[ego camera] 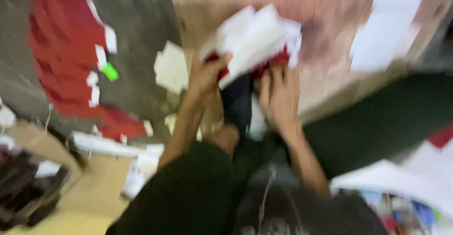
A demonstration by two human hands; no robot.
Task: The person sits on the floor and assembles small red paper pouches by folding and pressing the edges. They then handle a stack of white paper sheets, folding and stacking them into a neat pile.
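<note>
Two bare hands are meeting in the middle of a blurred view. Nearest, dark knees are filling the bottom. Left hand (205, 77) and right hand (279, 98) are both gripping, with closed fingers, a stack of white and red papers (250, 41). Farther, cardboard (325, 8) is lying under the stack. Far left, red sheets (66, 51) are covering the grey floor (137, 22).

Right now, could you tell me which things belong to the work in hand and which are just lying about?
In hand:
left hand
right hand
white and red stack

Lying about:
red pile
green scrap
white sheet
cardboard box
</note>
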